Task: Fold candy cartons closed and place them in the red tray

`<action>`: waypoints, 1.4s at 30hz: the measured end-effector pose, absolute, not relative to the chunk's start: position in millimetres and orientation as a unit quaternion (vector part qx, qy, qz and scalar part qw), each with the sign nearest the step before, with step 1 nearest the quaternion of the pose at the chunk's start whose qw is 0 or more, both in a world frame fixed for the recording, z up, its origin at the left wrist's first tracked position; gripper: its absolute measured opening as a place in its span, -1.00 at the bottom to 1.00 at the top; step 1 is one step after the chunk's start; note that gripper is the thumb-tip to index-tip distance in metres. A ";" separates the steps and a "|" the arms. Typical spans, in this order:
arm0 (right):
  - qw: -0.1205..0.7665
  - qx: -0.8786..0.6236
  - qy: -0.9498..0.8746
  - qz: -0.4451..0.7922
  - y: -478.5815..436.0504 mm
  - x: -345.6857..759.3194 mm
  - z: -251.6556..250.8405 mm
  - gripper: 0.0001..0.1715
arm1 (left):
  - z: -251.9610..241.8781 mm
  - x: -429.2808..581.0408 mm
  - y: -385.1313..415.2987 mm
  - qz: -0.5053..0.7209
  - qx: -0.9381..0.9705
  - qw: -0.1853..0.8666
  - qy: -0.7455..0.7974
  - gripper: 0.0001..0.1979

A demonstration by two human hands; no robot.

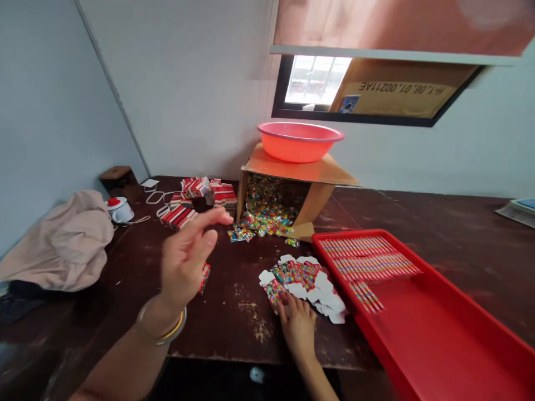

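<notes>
My left hand (184, 259) is raised over the table, its fingers stretched out and the thumb apart, with nothing seen between them. Just beyond its palm, partly hidden, is a small red printed box (204, 278). My right hand (298, 326) rests at the near edge of a loose pile of flat, unfolded cartons (301, 275). Its fingers are bent onto a colourful printed carton (273, 292) at the pile's left side, its thumb and fingertips at that carton's lower end. Some cartons show white undersides.
A red tray (422, 328) with rows of small filled boxes stands right. Behind, a cardboard box (317, 209) spills wrapped candies (267, 220); a pink basin (298, 142) sits on top. Bundled red cartons (179, 216), a mug (120, 210) and a beige cloth (62, 239) lie left.
</notes>
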State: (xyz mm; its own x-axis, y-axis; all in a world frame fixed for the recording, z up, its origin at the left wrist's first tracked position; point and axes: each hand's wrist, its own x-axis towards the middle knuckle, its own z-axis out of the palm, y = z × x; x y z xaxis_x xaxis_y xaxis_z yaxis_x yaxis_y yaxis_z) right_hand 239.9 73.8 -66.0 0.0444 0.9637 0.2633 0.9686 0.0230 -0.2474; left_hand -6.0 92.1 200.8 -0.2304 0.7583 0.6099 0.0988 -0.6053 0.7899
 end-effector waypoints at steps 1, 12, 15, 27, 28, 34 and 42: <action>0.172 -0.703 -0.690 -0.001 77.3 238.9 -59.6 -0.63 | 169.6 -7.0 103.0 0.636 0.577 0.291 0.421 -0.70; 0.291 -0.681 -0.621 0.256 98.5 227.6 -34.1 -0.76 | -38.8 22.9 62.4 0.353 0.485 0.621 0.505 -0.41; 0.423 -0.536 -0.593 0.427 69.8 200.0 -32.2 -0.66 | -18.1 29.2 60.9 0.370 0.424 0.693 0.451 -0.35; 0.340 -0.488 -0.744 0.303 56.9 200.5 10.9 -0.80 | -4.1 37.1 61.5 0.247 0.377 0.772 0.448 -0.83; 0.323 -0.478 -0.745 0.335 58.6 200.8 15.8 -0.77 | -2.2 36.2 60.7 0.249 0.373 0.779 0.439 -0.83; 0.294 -0.355 -0.717 0.523 72.3 212.6 44.5 -0.70 | 15.6 31.6 61.2 0.194 0.400 0.836 0.322 -0.63; 0.437 -0.464 -0.516 0.572 48.5 196.7 10.8 -0.59 | -8.4 37.0 59.0 0.315 0.517 0.655 0.453 -0.39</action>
State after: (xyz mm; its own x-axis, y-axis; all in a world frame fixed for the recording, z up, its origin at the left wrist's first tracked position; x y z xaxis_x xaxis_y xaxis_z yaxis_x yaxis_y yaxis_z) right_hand 196.7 48.5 10.8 -0.1872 0.9792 -0.0786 -0.0213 -0.0840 -0.9962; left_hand 37.0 59.0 -8.4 0.3909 0.8805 -0.2682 0.0559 0.2682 0.9617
